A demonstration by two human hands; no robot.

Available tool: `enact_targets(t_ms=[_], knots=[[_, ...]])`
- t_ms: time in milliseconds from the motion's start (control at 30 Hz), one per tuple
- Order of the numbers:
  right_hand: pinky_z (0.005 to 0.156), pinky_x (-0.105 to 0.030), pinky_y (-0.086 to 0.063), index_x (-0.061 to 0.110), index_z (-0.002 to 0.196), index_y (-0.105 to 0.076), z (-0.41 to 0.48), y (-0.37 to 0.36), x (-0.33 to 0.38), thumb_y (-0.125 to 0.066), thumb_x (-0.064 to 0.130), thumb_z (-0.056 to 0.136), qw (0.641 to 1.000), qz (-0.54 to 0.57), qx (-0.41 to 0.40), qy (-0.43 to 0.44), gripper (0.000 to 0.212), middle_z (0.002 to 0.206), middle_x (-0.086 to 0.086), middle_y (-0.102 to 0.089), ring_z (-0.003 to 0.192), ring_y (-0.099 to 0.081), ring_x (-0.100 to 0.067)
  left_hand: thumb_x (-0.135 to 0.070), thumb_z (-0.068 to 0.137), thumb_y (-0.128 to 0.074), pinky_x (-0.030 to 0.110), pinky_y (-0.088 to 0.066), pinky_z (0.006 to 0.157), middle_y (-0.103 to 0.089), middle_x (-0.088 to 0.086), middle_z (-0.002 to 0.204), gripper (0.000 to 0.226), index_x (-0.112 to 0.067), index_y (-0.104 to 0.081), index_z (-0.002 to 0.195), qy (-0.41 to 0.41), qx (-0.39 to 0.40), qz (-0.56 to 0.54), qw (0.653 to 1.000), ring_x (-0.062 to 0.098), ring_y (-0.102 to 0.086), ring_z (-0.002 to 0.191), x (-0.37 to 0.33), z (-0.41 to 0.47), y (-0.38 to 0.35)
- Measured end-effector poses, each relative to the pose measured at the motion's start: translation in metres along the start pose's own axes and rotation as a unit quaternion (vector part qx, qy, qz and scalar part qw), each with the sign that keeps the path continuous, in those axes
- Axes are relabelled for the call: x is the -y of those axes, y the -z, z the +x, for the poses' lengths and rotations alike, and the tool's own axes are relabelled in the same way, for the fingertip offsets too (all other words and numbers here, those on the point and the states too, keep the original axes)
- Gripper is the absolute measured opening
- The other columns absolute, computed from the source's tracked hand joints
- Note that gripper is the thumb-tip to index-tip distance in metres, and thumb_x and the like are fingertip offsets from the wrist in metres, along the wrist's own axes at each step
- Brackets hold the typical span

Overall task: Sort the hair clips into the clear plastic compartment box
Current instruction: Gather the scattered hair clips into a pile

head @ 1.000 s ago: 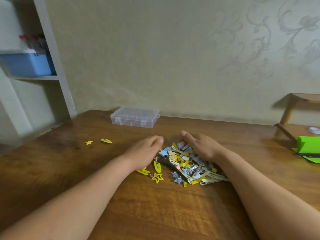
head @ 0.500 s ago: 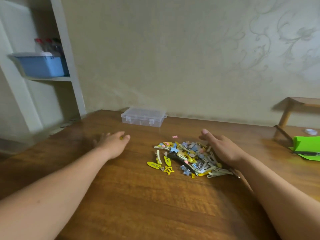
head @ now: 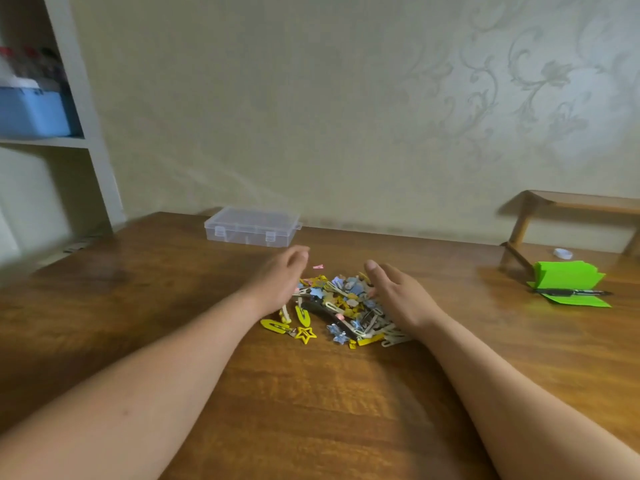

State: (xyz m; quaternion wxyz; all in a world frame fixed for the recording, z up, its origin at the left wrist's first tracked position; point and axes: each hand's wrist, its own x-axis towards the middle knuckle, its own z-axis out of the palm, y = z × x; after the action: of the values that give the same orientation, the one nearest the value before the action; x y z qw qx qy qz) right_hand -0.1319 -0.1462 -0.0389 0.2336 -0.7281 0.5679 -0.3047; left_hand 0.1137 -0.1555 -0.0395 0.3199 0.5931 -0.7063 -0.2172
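Note:
A heap of small hair clips (head: pixel 346 304), yellow, blue, cream and silver, lies on the wooden table (head: pixel 311 393). A few yellow clips and a yellow star clip (head: pixel 305 334) sit at its near left edge. One tiny pink clip (head: pixel 318 267) lies just beyond it. My left hand (head: pixel 280 280) is against the heap's left side, fingers loosely curved and motion-blurred, with nothing seen in it. My right hand (head: pixel 398 296) rests against the heap's right side with relaxed fingers. The clear plastic compartment box (head: pixel 251 228) stands with its lid down at the table's far edge, beyond my left hand.
A green folded paper with a black pen (head: pixel 569 289) lies at the right. Behind it are a small wooden stand (head: pixel 575 206) and a white tape roll (head: pixel 561 253). A white shelf unit with a blue bin (head: pixel 33 112) stands at the left.
My left hand went out to the stray yellow clips on the left, then came back to the heap's left side. Those strays no longer lie there. My right hand stayed by the heap.

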Motion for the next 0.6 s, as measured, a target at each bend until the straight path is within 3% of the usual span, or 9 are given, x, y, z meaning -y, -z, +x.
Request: enact_targets(t_ms=[167, 300, 400, 500, 600], knots=[[0.102, -0.031, -0.039, 0.022, 0.152, -0.054, 0.002, -0.004, -0.001, -0.026, 0.066, 0.108, 0.999, -0.028, 0.031, 0.029, 0.068, 0.15, -0.001, -0.06, 0.136, -0.055, -0.021, -0.065, 0.109, -0.016, 0.047, -0.025, 0.13, -0.036, -0.013, 0.171, 0.066, -0.037, -0.038, 0.165, -0.003, 0.11, 0.05, 0.993, 0.014, -0.029, 0.159, -0.003, 0.019, -0.012], [0.111, -0.04, -0.045, 0.025, 0.143, -0.061, 0.003, 0.001, -0.007, -0.031, 0.066, 0.108, 0.997, 0.068, 0.005, 0.034, 0.063, 0.142, 0.001, -0.067, 0.128, -0.061, -0.017, -0.063, 0.11, -0.019, 0.043, -0.031, 0.126, -0.049, -0.017, 0.162, 0.057, -0.045, -0.05, 0.155, -0.037, 0.135, -0.001, 0.99, 0.008, -0.041, 0.151, -0.012, 0.012, -0.024], [0.111, -0.04, -0.045, 0.021, 0.143, -0.061, 0.006, 0.005, -0.008, -0.029, 0.064, 0.109, 0.997, 0.071, -0.009, 0.009, 0.064, 0.139, -0.003, -0.069, 0.126, -0.062, -0.019, -0.052, 0.114, -0.024, 0.034, -0.034, 0.12, -0.064, -0.018, 0.145, 0.051, -0.038, -0.06, 0.148, -0.037, 0.134, -0.08, 0.987, -0.001, -0.051, 0.14, -0.018, 0.004, -0.023], [0.115, -0.038, -0.04, 0.024, 0.154, -0.053, 0.006, 0.001, -0.003, -0.027, 0.065, 0.109, 0.998, 0.001, 0.048, 0.031, 0.067, 0.152, -0.001, -0.06, 0.139, -0.055, -0.021, -0.058, 0.108, -0.025, 0.038, -0.035, 0.12, -0.066, -0.016, 0.142, 0.056, -0.038, -0.062, 0.146, -0.036, 0.125, -0.081, 0.988, 0.004, -0.053, 0.139, -0.021, 0.0, -0.026], [0.113, -0.041, -0.045, 0.022, 0.145, -0.062, 0.002, 0.001, -0.004, -0.029, 0.063, 0.109, 0.998, 0.041, 0.025, 0.035, 0.064, 0.143, -0.001, -0.067, 0.13, -0.061, -0.022, -0.058, 0.104, -0.028, 0.043, -0.043, 0.117, -0.072, -0.013, 0.126, 0.055, -0.034, -0.07, 0.131, -0.039, 0.067, -0.103, 0.992, 0.005, -0.061, 0.126, -0.021, -0.003, -0.028]])
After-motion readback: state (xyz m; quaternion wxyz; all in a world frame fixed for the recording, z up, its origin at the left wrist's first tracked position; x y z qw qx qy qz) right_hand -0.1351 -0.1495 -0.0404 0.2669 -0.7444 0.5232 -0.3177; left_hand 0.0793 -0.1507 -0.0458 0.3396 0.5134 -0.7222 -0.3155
